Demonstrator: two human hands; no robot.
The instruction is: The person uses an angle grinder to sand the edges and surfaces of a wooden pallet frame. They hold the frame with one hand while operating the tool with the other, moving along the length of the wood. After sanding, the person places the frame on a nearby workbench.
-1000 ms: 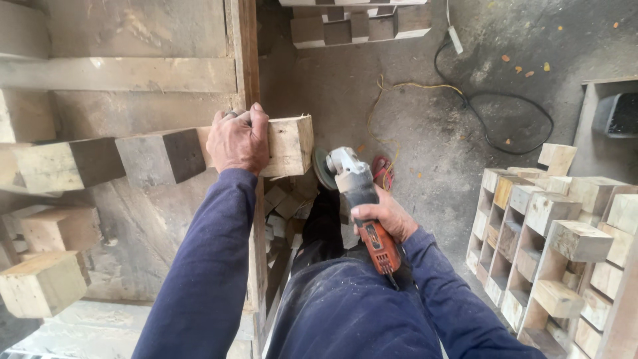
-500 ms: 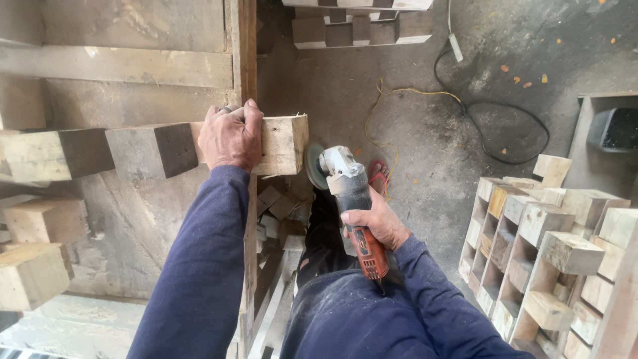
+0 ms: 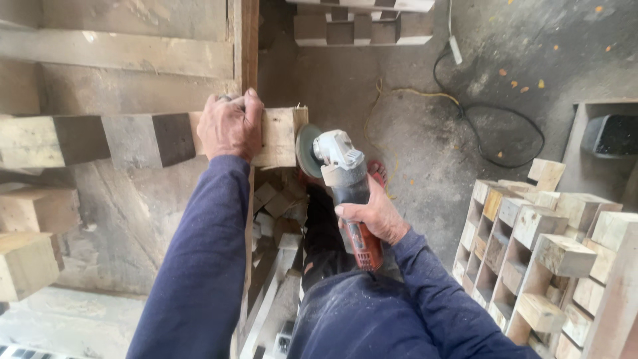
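Clamping wood block (image 3: 278,136) flat on bench edge w/ left hand (image 3: 230,126); right hand (image 3: 372,216) wrapped round angle grinder (image 3: 342,179), disc at block end. Risk: kickback if disc binds; fingers near.

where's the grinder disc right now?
Head view, centre: the angle grinder is in the right hand, its disc right at the end of the wooden beam that the left hand presses down.

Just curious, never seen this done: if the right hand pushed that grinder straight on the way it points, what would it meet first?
Probably the end of the wooden beam that the left hand steadies; the right hand holds the grinder with its disc beside it, though depth is unclear.
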